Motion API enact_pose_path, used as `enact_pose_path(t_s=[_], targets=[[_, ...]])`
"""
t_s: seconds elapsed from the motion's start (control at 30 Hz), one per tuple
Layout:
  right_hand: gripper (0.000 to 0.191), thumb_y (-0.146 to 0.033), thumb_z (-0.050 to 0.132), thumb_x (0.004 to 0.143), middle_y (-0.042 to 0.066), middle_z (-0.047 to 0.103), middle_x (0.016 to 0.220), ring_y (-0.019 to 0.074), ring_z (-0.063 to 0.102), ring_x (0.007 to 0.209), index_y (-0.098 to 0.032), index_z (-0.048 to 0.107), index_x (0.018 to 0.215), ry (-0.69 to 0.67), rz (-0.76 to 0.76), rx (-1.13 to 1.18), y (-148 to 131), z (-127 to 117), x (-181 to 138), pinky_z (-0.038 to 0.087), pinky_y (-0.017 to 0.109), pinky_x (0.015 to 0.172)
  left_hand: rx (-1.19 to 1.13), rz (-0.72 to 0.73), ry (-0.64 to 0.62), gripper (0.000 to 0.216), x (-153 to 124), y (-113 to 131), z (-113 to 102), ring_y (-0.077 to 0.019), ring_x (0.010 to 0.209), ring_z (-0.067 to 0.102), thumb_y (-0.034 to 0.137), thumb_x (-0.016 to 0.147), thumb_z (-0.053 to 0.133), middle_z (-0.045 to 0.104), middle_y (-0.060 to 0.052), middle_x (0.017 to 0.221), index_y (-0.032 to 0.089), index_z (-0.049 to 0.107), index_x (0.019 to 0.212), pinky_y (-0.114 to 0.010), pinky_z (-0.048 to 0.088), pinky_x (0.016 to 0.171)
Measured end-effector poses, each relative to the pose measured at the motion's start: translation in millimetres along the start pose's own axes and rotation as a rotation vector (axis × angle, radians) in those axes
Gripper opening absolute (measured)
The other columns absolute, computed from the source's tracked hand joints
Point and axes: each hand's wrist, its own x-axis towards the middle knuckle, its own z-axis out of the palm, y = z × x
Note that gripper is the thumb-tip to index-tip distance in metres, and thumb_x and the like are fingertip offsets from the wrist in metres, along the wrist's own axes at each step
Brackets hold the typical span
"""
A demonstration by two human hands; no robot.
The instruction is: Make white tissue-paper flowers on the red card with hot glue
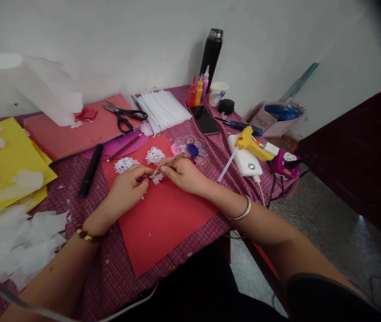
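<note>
My left hand (pixel 128 187) rests on a red paper sheet (pixel 163 223) with its fingers pinched on a small white tissue flower (pixel 157 177). My right hand (pixel 183 173) grips a thin brown brush (pixel 175 159), its tip pointing down at that same flower. Two more white flowers speckled with blue, one (pixel 125 164) to the left and one (pixel 154 155) just behind the hands, lie on the red sheet. A clear paint palette (pixel 192 148) with blue paint sits just beyond my right hand.
Scissors (pixel 125 115), white sticks (pixel 163 109), a phone (pixel 204 120), paint bottles (pixel 197 91), a black flask (pixel 212 53) and a cup (pixel 218 93) stand behind. A yellow glue gun (pixel 252 143) lies on a white power bank at right. Yellow paper (pixel 2 165) and tissue scraps (pixel 16 241) lie left.
</note>
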Motion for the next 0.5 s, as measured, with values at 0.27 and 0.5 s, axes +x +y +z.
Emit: enact_pose_path(t_s=[0.27,0.5], targets=[[0.025,-0.024,0.048,0.096,0.009,0.074,0.09,0.0194,0.068,0.082,-0.014,0.071,0.092,0.165,-0.057,0.093,-1.9,-3.0,-6.0,0.053,0.033,0.078,-0.005,0.037,0.036,0.031,-11.9,21.3,-5.9,-0.0201,0.092,0.066,0.013,0.086,0.046,0.072,-0.007,0.102,0.017,0.069,0.107,-0.035,0.053,0.083],[0.02,-0.026,0.055,0.095,0.005,0.074,0.083,0.0189,0.07,0.073,-0.02,0.074,0.098,0.046,-0.138,0.006,-14.9,-3.1,-20.6,0.056,0.032,0.069,0.124,0.109,0.099,0.029,-72.5,33.2,-25.8,-0.02,0.104,0.065,0.008,0.091,0.048,0.071,-0.01,0.108,0.014,0.068,0.111,-0.037,0.053,0.096]])
